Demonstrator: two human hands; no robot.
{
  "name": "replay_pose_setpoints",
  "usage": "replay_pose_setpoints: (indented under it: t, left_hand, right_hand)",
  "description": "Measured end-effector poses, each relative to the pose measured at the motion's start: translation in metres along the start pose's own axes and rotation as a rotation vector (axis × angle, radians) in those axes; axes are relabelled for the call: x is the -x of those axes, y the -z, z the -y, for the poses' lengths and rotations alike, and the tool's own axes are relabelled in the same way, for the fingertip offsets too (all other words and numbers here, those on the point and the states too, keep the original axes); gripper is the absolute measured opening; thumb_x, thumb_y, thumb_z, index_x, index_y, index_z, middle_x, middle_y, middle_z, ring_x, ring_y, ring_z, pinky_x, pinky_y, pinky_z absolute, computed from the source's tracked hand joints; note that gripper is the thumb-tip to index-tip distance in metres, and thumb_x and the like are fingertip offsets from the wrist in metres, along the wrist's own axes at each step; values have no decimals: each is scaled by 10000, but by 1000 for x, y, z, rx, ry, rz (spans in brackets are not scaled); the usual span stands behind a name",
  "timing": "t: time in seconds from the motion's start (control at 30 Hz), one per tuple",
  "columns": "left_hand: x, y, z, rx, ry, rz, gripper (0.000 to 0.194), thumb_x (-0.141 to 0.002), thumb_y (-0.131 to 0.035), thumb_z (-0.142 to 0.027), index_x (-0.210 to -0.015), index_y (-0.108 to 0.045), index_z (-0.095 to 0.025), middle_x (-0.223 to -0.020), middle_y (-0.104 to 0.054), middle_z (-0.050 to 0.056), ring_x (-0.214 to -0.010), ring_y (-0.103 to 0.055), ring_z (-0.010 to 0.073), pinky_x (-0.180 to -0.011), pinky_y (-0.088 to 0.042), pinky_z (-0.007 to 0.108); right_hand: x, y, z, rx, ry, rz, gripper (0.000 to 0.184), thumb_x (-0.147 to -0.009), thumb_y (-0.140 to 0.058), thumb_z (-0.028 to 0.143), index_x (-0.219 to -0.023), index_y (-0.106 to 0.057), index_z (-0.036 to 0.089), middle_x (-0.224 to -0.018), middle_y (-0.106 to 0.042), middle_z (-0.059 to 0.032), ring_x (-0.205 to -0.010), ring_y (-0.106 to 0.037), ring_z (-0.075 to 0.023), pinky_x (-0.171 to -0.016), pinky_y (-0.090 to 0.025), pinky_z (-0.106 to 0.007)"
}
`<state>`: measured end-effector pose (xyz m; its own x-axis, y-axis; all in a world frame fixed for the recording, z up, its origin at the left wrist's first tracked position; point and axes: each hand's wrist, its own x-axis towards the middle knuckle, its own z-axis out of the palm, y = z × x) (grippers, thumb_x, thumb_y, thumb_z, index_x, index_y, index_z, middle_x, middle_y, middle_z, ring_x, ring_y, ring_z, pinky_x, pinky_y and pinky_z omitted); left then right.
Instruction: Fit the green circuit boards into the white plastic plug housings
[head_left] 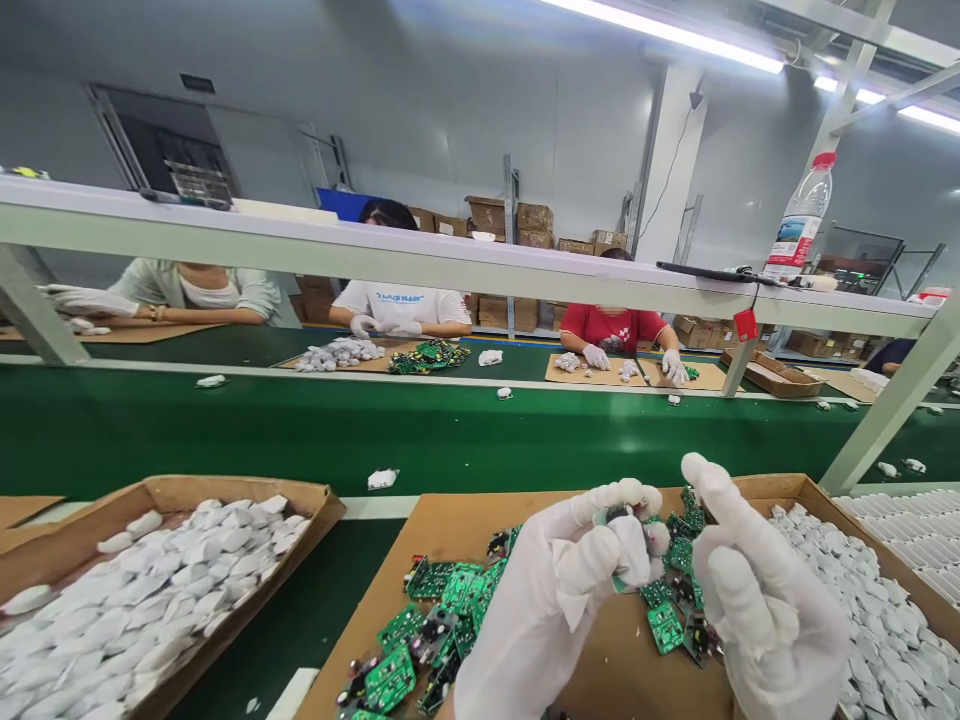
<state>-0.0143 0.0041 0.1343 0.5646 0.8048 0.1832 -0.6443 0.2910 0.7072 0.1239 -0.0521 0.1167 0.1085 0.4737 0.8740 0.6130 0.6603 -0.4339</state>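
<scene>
Gloved left hand pinches a small white part over green circuit boards; gloved right hand, half-curled and loose, hovers by the right box.

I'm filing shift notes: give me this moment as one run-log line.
left hand: holding small white part; right hand: close beside it; front: green circuit boards on cardboard sheet; both sides: trays of white pieces

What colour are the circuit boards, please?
The circuit boards are green, seen best in the head view.
</scene>
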Motion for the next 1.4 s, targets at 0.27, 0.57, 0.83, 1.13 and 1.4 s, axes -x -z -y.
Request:
replay_pose_setpoints:
  t: [0.27,0.57,0.83,1.13,1.4]
  left_hand:
    - [0,-1,0,-28,60,-25,515,-524,-920,-433,-942,-800,-158,-742,-668,63,-784,-604,203,-814,-490,327]
    - [-1,-2,0,-24,6,31,344,-656,-846,-444,-616,-683,-144,-676,-541,3,-683,-509,126,-736,-499,265]
    - [-3,0,5,-51,52,57,303,-725,-802,-430,-729,-713,-140,-693,-535,-1,-681,-519,115,-753,-544,279]
    - [-6,4,11,-102,73,86,380,-732,-779,-483,-925,-764,-157,-803,-665,71,-778,-608,196,-767,-530,330]
    - [-4,-1,6,54,134,125,283,-720,-809,-415,-658,-686,-168,-630,-461,-23,-693,-544,119,-613,-495,190]
  right_hand:
    - [-4,-8,2,6,134,155,513,-945,-593,166,-1433,-498,292,-1449,-533,-33,-1268,-579,-232,-1039,-531,-303]
    - [-10,-9,0,-82,30,201,437,-934,-641,307,-1366,-577,290,-1392,-580,-65,-1224,-608,-264,-980,-561,-309]
    - [-16,1,8,-76,-38,88,313,-900,-684,261,-1206,-701,325,-1286,-667,-36,-1089,-702,-260,-901,-625,-333]
    - [-19,-1,4,-46,-39,183,317,-902,-679,277,-1214,-701,328,-1279,-676,-47,-1077,-710,-239,-829,-633,-245]
    - [-17,13,9,-135,-170,178,522,-902,-677,347,-1403,-538,308,-1257,-692,-40,-980,-745,-273,-728,-665,-280]
